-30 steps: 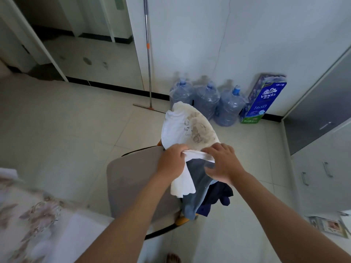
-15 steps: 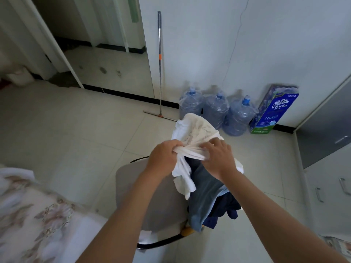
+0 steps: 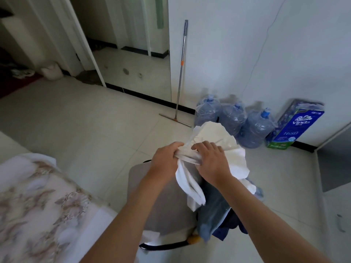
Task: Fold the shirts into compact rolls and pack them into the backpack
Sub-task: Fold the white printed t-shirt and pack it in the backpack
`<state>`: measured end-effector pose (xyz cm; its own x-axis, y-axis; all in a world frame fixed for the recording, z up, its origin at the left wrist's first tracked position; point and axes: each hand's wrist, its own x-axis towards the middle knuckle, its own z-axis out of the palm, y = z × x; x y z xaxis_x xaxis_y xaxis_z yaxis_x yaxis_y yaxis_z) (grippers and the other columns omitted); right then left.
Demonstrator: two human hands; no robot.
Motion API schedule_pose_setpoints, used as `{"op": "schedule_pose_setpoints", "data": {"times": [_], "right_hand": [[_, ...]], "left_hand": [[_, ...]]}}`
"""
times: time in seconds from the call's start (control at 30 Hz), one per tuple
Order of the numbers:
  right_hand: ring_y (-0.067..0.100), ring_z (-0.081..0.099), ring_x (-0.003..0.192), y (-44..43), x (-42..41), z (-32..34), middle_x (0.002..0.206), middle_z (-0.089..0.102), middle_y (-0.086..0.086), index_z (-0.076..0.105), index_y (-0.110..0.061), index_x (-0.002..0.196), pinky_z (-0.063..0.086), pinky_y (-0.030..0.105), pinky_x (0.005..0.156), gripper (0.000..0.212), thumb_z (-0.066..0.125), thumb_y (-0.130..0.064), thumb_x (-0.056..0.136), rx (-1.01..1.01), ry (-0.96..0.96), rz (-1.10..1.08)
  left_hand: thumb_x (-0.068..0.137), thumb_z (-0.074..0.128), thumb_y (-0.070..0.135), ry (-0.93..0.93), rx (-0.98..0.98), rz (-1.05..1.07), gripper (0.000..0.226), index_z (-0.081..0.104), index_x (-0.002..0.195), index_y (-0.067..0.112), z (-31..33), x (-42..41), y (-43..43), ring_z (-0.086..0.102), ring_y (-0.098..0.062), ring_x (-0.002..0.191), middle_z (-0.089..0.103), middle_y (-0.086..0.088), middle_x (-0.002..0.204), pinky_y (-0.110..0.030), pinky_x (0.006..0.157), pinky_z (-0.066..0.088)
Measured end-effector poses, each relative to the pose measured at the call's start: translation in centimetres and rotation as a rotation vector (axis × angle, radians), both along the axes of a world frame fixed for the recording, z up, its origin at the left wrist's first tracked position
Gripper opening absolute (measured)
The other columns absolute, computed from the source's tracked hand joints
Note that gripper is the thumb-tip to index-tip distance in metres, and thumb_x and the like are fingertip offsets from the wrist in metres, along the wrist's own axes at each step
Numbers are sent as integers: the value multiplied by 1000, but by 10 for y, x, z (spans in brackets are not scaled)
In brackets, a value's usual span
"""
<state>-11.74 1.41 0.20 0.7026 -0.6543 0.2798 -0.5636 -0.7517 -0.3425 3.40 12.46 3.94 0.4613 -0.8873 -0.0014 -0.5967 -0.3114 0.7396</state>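
"Vinda" brand and "1680" on blue tissue pack (image 3: 293, 128) by the wall

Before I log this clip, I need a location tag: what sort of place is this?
Most likely a room in a home: tiled floor, a floral bedspread, three water jugs and a squeegee mop by the wall, shirts piled on a chair.
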Motion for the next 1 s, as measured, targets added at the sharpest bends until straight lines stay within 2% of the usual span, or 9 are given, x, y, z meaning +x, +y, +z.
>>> {"op": "schedule_pose_setpoints", "data": {"times": [0.1,0.27,0.37,0.47,0.67,0.8,0.9,0.97,1.0], "right_hand": [[26,56,113,1,-8,-5,122,65,-2,63,-27,123,33,46,106,36,55,-17,89,46,258,-171],[26,63,81,44,60,52,94,70,4,59,-22,114,51,36,70,23,49,-17,93,264,74,-87],[22,60,79,89,118,92,87,66,-2,61,-23,103,50,35,68,18,52,-23,88,277,-25,17],[15,62,79,149,169,120,86,64,-10,59,-27,103,49,32,64,18,56,-27,84,493,-100,115],[21,52,56,301,258,119,62,54,1,59,-13,75,34,22,51,4,56,-17,75,1021,-15,167],[27,67,70,407,303,68,81,68,12,69,-6,102,50,30,59,39,69,-25,68,1345,27,145],[17,67,72,473,320,40,82,69,2,64,-10,105,61,39,77,21,70,-16,86,1597,75,231],[13,64,92,500,323,22,101,65,-5,56,-21,115,57,43,91,27,66,-13,91,1534,177,296],[15,60,105,506,321,13,115,62,-4,56,-23,124,57,36,86,36,66,-14,91,1423,221,306]], "left_hand": [[83,46,-5,6,-46,43,50,70,112,28,8,25,25,59,-5,102,66,10,110,-4,82,39],[72,41,-10,-111,-191,242,44,66,87,23,38,78,78,54,-9,86,62,7,92,-4,71,36],[72,40,-10,-181,-233,390,37,65,84,16,66,122,129,53,-13,79,61,4,84,-6,63,35],[74,39,-9,-240,-209,534,38,65,87,16,88,165,202,52,-14,79,60,5,84,-10,60,35],[84,56,2,-260,26,687,41,64,117,25,60,223,378,55,-25,114,59,-3,123,-36,93,47],[90,55,7,-119,30,770,41,57,126,27,18,217,485,57,-21,113,57,1,125,-37,95,48],[92,51,10,6,33,842,40,53,124,34,-15,209,551,59,-21,110,55,10,119,-41,96,49],[92,52,12,58,69,882,39,54,125,32,-35,201,587,59,-19,108,58,9,122,-40,94,50],[92,53,13,59,92,878,38,55,125,31,-45,198,600,59,-17,105,59,8,122,-36,92,50]]}}
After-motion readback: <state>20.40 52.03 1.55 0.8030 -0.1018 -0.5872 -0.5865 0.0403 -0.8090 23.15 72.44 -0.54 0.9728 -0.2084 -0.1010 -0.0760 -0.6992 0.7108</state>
